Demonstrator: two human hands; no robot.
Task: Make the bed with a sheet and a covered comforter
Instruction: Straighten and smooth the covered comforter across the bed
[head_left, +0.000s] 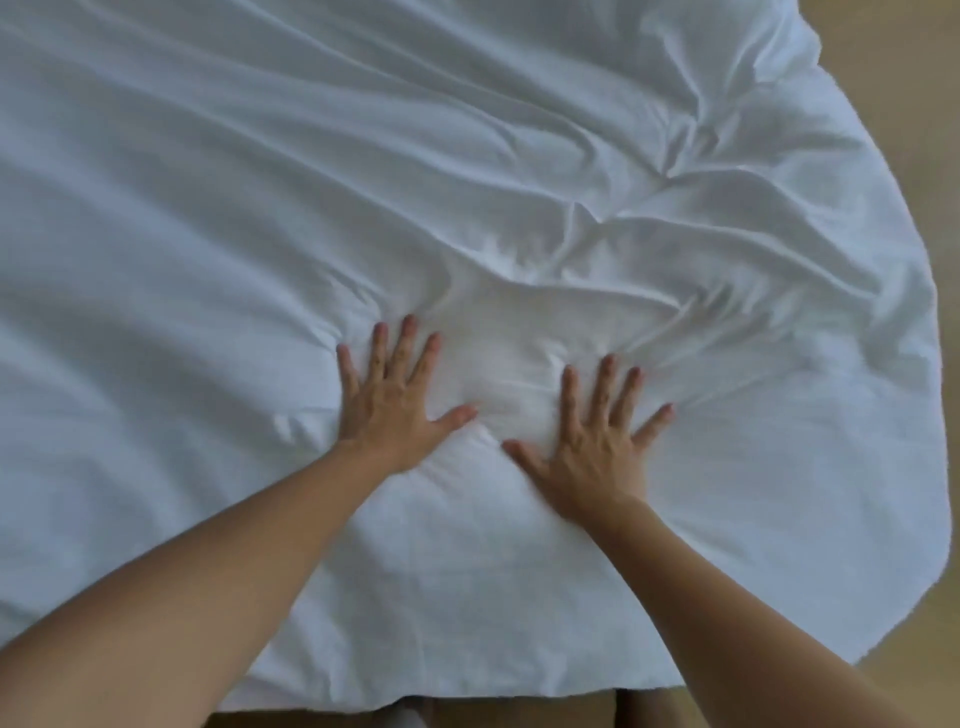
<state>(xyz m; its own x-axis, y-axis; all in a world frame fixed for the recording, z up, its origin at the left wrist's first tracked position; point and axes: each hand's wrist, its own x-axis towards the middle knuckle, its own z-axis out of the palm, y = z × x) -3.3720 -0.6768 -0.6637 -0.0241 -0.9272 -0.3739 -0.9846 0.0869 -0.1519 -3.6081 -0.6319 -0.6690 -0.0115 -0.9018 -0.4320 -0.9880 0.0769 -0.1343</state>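
Flat and side by side, both hands hold nothing: the left hand (395, 402) and the right hand (597, 447) lie palm down on the white comforter (311, 182), fingers (408, 345) straight and spread wide, pointing away from the person toward the far end of the bed. The thumbs point inward at each other with a small puffed patch of cloth between them. The left hand sits slightly farther out than the right. Creases fan out from the fingertips, the deepest ones running up and to the right toward a bunched far right corner, while longer soft folds sweep across from the upper left. The comforter's near edge runs left to right just in front of the person, and its right edge curves along the tan floor (924, 156). Its left and far sides run out of view, so its long axis cannot be told
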